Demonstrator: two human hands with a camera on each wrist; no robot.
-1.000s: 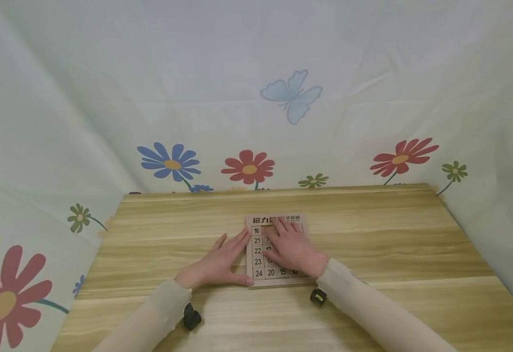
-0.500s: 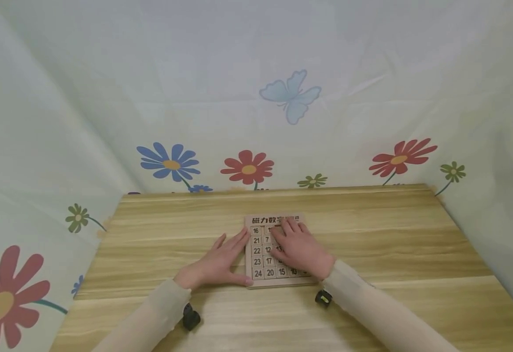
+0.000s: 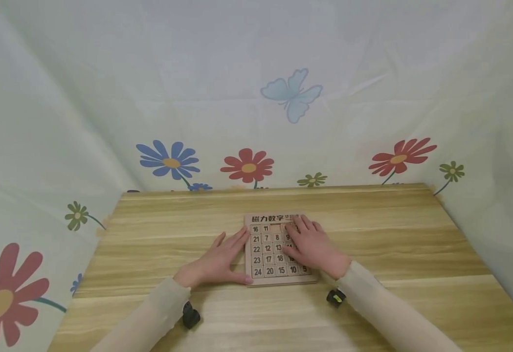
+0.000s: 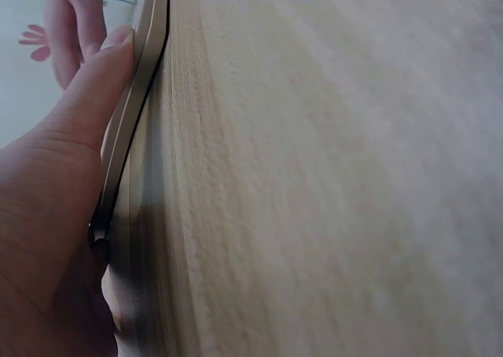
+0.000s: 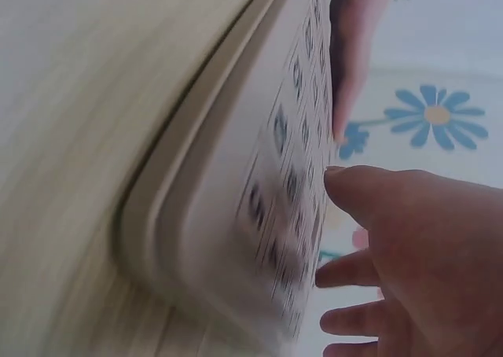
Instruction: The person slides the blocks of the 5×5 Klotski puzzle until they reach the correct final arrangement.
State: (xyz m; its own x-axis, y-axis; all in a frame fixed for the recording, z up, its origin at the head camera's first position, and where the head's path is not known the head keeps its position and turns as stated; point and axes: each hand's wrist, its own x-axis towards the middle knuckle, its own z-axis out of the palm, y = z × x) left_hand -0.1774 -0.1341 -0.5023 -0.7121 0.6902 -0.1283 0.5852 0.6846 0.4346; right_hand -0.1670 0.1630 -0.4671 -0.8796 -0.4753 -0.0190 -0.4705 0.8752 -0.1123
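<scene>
On the streaked yellow-brown table (image 3: 392,234) lay a flat, pale-brown board (image 3: 282,281) of square, black-numbered tiles (image 3: 268,259); left hand (image 3: 216,262) outstretched against its edge, right hand (image 3: 314,247) spread over it, neither gripping.

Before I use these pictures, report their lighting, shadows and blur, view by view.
Head: soft light, uncovered number tiles legible, faint shadows on the table. Left wrist: dimmer, a dark shadow beside the puzzle board, wood grain softening toward the right. Right wrist: the board's near corner and numbers blurred, the larger blue flower behind clearer.
</scene>
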